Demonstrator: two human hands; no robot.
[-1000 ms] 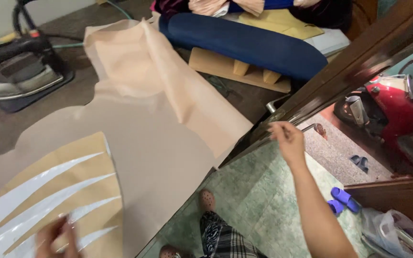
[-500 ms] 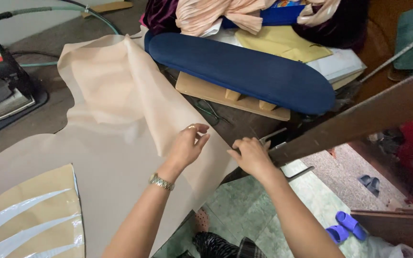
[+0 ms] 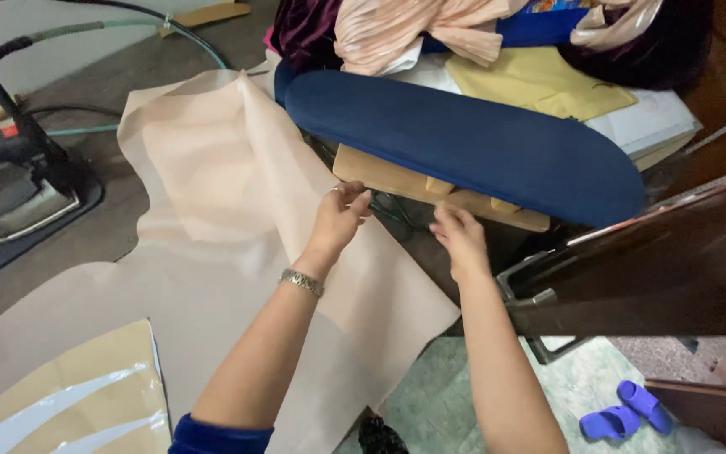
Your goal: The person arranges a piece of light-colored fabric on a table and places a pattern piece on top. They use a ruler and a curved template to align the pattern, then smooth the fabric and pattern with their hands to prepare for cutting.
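Both hands are working at the right edge of the peach fabric (image 3: 237, 210), which is lying spread over the grey worktable (image 3: 111, 244) from about nine o'clock to the centre of the view, one flap folded back on itself. The left hand (image 3: 339, 217) is pinching the fabric edge, its fingertips closed together on the cloth as far as the view shows. The right hand (image 3: 460, 240) is sitting just beside it at three o'clock, apart from the left, resting at the table edge under the wooden base (image 3: 397, 181) of the navy sleeve board (image 3: 464, 147); whether it is gripping anything I cannot tell.

In my judgement, handling this edge well is calling for a light pinch with both hands spaced along it, drawing the cloth flat without stretching it, and keeping it away from the wooden base so it is not snagging.

At nine o'clock a steam iron (image 3: 10, 189) is standing on its rest with dark hoses running up to eleven o'clock. A tan paper pattern (image 3: 69, 395) with pale curved shapes is lying at seven o'clock. Heaped clothes (image 3: 413, 34) and a yellow sheet (image 3: 539, 80) are piling up at twelve to one o'clock. Greenish floor tiles (image 3: 439, 395) and blue slippers (image 3: 628, 408) are showing at five o'clock
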